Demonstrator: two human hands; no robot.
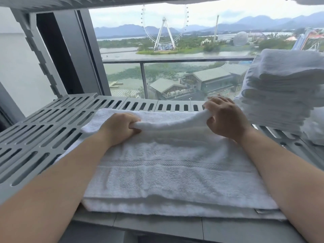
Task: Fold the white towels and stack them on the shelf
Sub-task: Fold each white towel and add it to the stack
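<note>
Slatted shelf (pixel 43 137) filled lower frame. Left hand (pixel 121 128), right hand (pixel 226 118) each pinched towel (pixel 166 174) edge at centre; stack (pixel 280 88) right. Best: keep edge taut, align corners.

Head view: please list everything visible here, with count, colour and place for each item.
towel: one, white, spread on the middle of the shelf, far edge lifted
stack of folded towels: one stack, white, right end of the shelf; number of towels unclear
shelf: one, grey, slotted, under the towels
upper shelf: one, grey, along the top edge
balcony railing: one, grey with glass, outside the window
Ferris wheel: one, white, far outside by the water
left hand: one, grips the towel's lifted edge, left of centre
right hand: one, grips the same edge, nearer the stack
</note>
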